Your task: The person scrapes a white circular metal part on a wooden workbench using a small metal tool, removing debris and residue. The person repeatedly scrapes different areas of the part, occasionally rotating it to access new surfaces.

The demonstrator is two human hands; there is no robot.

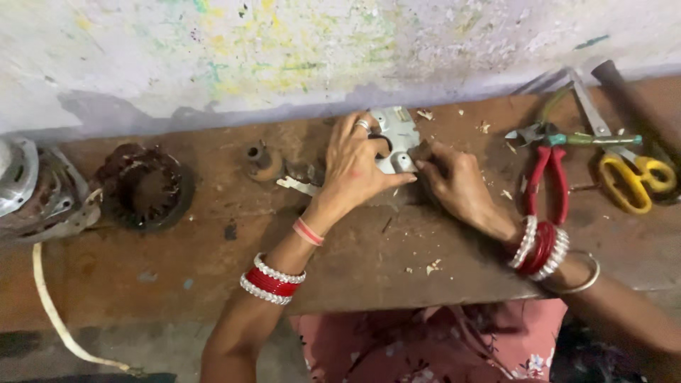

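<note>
A small grey metal plate (399, 135) with holes lies on a worn wooden board (355, 262) near the wall. My left hand (355, 167) rests over the plate's left side, fingers wrapped on it, a ring on one finger. My right hand (457, 186) touches the plate's lower right edge with its fingertips pinched together; what they pinch is hidden. Both wrists wear red and white bangles.
Red-handled pliers (547, 170), yellow-handled scissors (628, 174) and a dark-handled tool (631, 99) lie at the right. A dark round stator ring (145, 188), a silver motor housing (25, 188) and a small rusty part (262, 162) sit at the left. A white cord (53, 312) hangs down.
</note>
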